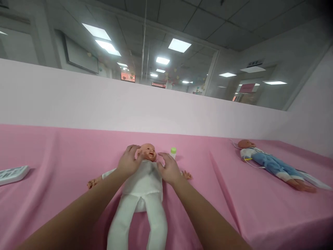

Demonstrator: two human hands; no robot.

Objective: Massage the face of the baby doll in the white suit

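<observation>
A baby doll (142, 182) in a white top and white trousers lies on its back on the pink cover, arms spread to both sides. My left hand (129, 161) is beside the doll's head and shoulder, its fingers stretched toward the head. On the other side, my right hand (169, 169) rests at the doll's shoulder with fingers apart. Neither hand grips anything that I can see. Just beyond my right hand stands a small bottle (173, 151) with a green cap, its lower part hidden by the hand.
Off to the right lies a second doll (273, 165) in blue and white clothes, with a thin tube or cord around it. A white device with buttons (14, 174) sits at the left edge. Behind the pink-covered table (70, 149) rises a white wall (104, 104) with glass above.
</observation>
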